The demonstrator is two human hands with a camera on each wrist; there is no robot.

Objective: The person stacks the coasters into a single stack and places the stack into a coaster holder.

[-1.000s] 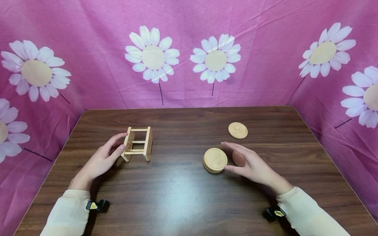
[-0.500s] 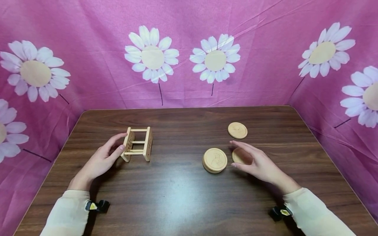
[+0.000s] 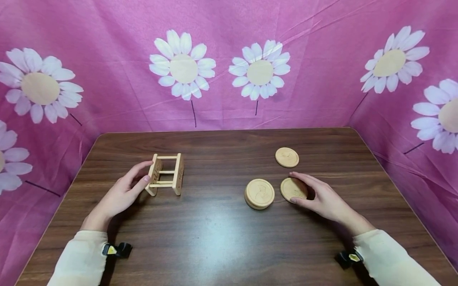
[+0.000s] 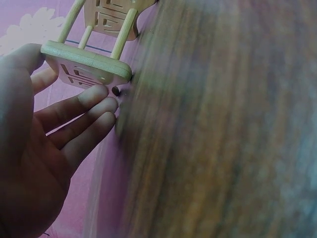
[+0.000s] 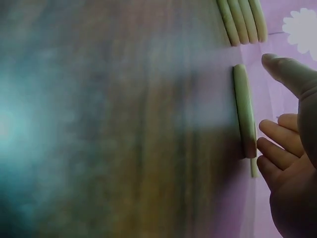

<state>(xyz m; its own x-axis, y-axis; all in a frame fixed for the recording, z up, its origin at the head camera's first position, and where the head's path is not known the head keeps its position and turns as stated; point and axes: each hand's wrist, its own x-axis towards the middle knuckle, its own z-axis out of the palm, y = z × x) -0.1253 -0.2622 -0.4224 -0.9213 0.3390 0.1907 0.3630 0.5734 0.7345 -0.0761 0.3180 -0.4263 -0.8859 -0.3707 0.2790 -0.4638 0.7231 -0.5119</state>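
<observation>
A small wooden coaster holder (image 3: 166, 174) stands on the left of the table, two carved side panels joined by thin rods. My left hand (image 3: 123, 192) grips its left panel between thumb and index finger; the other fingers lie close by the lower corner in the left wrist view. At the right, a round wooden coaster (image 3: 291, 189) with an engraved picture lies flat. My right hand (image 3: 325, 200) spreads around its right side, thumb and fingers apart; the right wrist view shows a gap between thumb and coaster (image 5: 243, 111). Part of the coaster is hidden by the hand.
Left of that coaster sits a stack of several coasters (image 3: 259, 194). Another single coaster (image 3: 287, 157) lies farther back. The dark wood table (image 3: 214, 238) meets a pink cloth (image 3: 222, 107) with daisies behind and at both sides.
My right hand has moved right, away from the stack, uncovering the single coaster and then settling lower around it. That coaster came down flat on the table. My left hand and the holder stay put.
</observation>
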